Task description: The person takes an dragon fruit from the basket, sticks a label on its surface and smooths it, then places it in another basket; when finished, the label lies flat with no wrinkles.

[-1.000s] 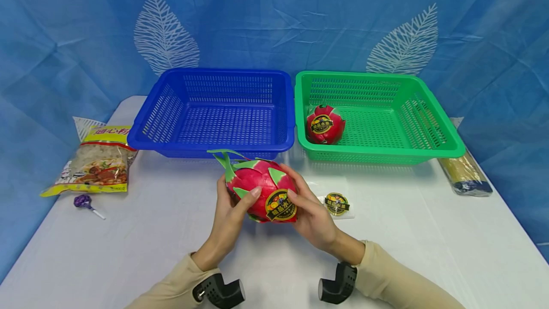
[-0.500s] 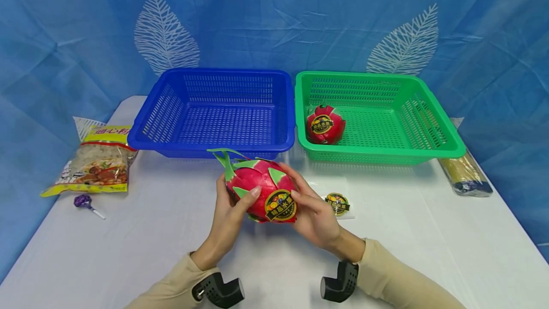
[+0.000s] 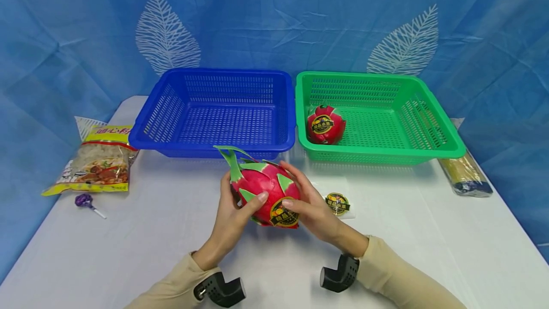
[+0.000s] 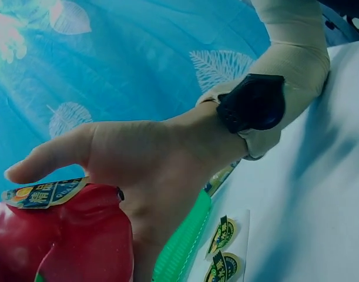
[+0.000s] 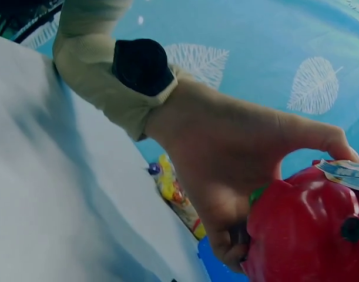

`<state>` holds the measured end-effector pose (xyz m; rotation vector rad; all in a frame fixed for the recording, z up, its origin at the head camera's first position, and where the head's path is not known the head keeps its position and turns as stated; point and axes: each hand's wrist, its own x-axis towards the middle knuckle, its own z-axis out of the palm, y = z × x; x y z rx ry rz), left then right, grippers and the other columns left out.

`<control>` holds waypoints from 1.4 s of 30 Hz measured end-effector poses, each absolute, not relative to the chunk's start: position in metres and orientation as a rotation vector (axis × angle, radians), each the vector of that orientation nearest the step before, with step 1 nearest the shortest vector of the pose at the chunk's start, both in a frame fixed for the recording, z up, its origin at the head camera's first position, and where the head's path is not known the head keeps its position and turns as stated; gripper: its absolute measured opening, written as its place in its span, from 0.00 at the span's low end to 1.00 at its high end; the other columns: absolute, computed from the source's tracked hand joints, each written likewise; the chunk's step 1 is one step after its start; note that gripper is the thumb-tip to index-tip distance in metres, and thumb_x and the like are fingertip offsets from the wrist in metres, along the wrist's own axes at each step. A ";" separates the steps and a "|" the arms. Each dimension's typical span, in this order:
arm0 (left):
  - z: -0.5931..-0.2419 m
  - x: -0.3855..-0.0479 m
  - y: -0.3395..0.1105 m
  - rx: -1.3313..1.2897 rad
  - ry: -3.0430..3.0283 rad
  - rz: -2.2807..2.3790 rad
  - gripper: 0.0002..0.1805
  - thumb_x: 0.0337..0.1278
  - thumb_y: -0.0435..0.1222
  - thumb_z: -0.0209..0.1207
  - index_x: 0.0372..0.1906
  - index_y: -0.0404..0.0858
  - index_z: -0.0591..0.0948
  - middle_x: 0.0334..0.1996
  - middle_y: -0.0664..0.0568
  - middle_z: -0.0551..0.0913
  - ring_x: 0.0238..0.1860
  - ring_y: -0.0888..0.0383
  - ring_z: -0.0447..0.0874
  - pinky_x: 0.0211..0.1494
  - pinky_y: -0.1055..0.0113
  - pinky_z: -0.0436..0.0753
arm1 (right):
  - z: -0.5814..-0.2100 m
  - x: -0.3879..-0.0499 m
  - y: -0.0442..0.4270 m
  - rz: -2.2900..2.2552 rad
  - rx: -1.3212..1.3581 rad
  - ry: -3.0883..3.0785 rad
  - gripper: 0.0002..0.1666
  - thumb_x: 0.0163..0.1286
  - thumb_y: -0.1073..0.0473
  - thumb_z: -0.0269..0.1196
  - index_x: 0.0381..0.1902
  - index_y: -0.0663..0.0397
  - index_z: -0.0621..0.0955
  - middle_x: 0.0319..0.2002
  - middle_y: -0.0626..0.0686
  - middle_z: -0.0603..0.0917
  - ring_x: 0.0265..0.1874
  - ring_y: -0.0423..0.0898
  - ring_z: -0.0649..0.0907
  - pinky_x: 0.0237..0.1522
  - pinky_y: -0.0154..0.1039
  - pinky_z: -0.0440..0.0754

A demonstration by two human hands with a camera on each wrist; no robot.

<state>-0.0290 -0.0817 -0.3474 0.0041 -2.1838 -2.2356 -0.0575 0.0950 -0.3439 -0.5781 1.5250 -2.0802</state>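
Note:
A pink dragon fruit [image 3: 263, 185] with green scales is held between both hands just above the table. My left hand [image 3: 229, 218] grips its left side, thumb across the front, other fingers behind. My right hand [image 3: 319, 213] holds the right side, its thumb on the round black-and-gold sticker [image 3: 283, 213]. That sticker's edge [image 4: 47, 194] stands partly raised from the skin in the left wrist view, under the right thumb. Beside the right hand lies a white sticker sheet [image 3: 338, 204] with another such label. The fruit's underside is hidden.
A blue basket [image 3: 210, 148] and a green basket [image 3: 381, 151] stand side by side at the back. Another stickered dragon fruit [image 3: 326, 125] sits in the green one. A noodle bag [image 3: 96, 163] and purple lollipop [image 3: 84, 200] lie left; a clear-wrapped yellowish pack [image 3: 465, 173] lies right.
The dragon fruit has shifted slightly right and tilted a little in my hands. My right thumb lifted off the sticker's edge, then came down onto the sticker.

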 end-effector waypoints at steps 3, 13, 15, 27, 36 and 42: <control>-0.348 -0.028 -0.082 -0.043 -2.189 -2.230 0.40 0.48 0.37 0.60 0.65 0.44 0.51 0.54 0.43 0.68 0.52 0.49 0.72 0.46 0.60 0.81 | -0.345 -0.060 0.096 -2.052 -0.579 1.607 0.45 0.61 0.60 0.56 0.70 0.50 0.45 0.67 0.60 0.52 0.59 0.45 0.67 0.53 0.38 0.76; -0.359 -0.031 -0.082 -0.147 -2.297 -2.168 0.43 0.48 0.43 0.62 0.66 0.48 0.49 0.54 0.45 0.68 0.52 0.51 0.72 0.42 0.61 0.82 | -0.347 -0.069 0.106 -1.898 -0.742 1.817 0.53 0.58 0.53 0.61 0.70 0.44 0.39 0.68 0.61 0.50 0.65 0.61 0.59 0.58 0.54 0.71; -0.356 -0.030 -0.082 -0.139 -2.315 -2.189 0.45 0.46 0.43 0.63 0.67 0.48 0.49 0.54 0.45 0.68 0.53 0.49 0.71 0.42 0.60 0.82 | -0.347 -0.071 0.108 -1.848 -0.789 1.849 0.55 0.58 0.53 0.62 0.70 0.42 0.38 0.68 0.61 0.49 0.65 0.62 0.57 0.57 0.57 0.70; -0.350 -0.031 -0.086 -0.308 -2.560 -2.080 0.49 0.43 0.42 0.66 0.68 0.52 0.49 0.53 0.51 0.72 0.51 0.52 0.74 0.44 0.64 0.81 | -0.344 -0.078 0.122 -1.475 -1.005 1.981 0.64 0.53 0.58 0.68 0.70 0.35 0.35 0.69 0.57 0.53 0.64 0.56 0.64 0.50 0.39 0.79; -0.354 -0.033 -0.086 -0.489 -2.695 -2.040 0.50 0.38 0.46 0.69 0.67 0.54 0.51 0.53 0.55 0.69 0.50 0.60 0.75 0.46 0.69 0.80 | -0.348 -0.079 0.125 -1.262 -1.030 1.899 0.68 0.49 0.56 0.71 0.69 0.30 0.34 0.71 0.45 0.44 0.64 0.47 0.66 0.54 0.34 0.76; -0.355 -0.033 -0.087 -0.491 -2.744 -1.993 0.50 0.35 0.47 0.70 0.65 0.56 0.52 0.52 0.56 0.68 0.49 0.60 0.75 0.44 0.70 0.80 | -0.350 -0.078 0.124 -1.284 -0.980 1.763 0.63 0.50 0.59 0.70 0.69 0.27 0.39 0.66 0.48 0.55 0.59 0.44 0.71 0.51 0.35 0.78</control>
